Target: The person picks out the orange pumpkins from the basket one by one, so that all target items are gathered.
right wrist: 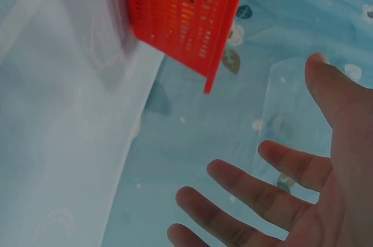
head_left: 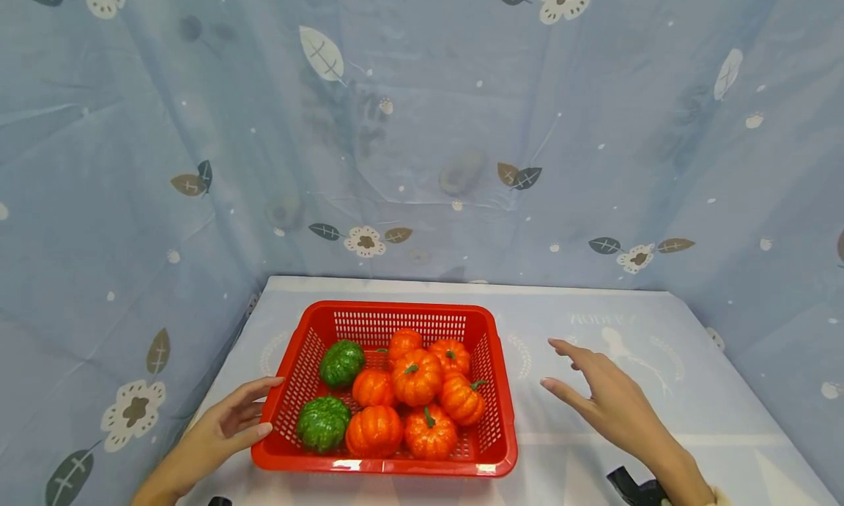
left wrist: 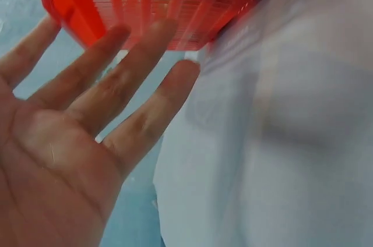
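A red plastic basket (head_left: 379,465) with slatted walls stands on the table, holding several small orange pumpkins (head_left: 417,378) and two green pumpkins (head_left: 341,363) on its left side. My left hand (head_left: 224,425) is at the basket's left rim, fingertips and thumb right at the edge, fingers spread and nearly straight. In the left wrist view its fingers (left wrist: 148,110) reach along the basket's outer wall. To the right of the basket, my right hand (head_left: 609,400) hovers apart from it with fingers extended and nothing in them. The right wrist view shows the spread fingers (right wrist: 256,197) and the basket's side wall (right wrist: 180,14).
The pale table (head_left: 699,411) extends to the right of the basket. Behind and at both sides hangs a blue curtain (head_left: 422,125) with leaf and flower prints. A black strap (head_left: 636,489) is at the right wrist.
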A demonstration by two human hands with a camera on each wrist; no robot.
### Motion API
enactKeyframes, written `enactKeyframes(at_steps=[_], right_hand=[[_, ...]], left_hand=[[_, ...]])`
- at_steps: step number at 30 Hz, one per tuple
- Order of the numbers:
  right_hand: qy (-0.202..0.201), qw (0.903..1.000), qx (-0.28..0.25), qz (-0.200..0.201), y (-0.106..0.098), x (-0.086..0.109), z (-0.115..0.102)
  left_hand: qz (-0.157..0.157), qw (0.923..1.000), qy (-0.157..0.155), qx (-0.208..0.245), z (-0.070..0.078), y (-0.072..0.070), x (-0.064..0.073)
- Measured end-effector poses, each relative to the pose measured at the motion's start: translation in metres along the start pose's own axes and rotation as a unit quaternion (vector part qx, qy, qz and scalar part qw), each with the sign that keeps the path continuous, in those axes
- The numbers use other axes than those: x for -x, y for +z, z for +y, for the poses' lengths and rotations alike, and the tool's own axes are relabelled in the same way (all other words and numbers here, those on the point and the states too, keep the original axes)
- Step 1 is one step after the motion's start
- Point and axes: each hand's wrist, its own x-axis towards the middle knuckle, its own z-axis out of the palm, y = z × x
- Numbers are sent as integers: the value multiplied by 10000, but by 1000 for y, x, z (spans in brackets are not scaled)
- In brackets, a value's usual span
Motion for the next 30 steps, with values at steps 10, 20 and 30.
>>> enactKeyframes(at_steps=[10, 20, 30], right_hand=[[-544, 9981, -296, 0, 13, -15, -26], [-1136, 9922, -491, -116, 24, -33, -57], [-1697, 9806, -806, -559, 25, -50, -86]], left_hand=[[-643, 9965, -193, 501, -9, -5, -10], [-901, 9922, -65, 858, -12, -13, -13], [-887, 9913, -121, 969, -13, -12, -14]])
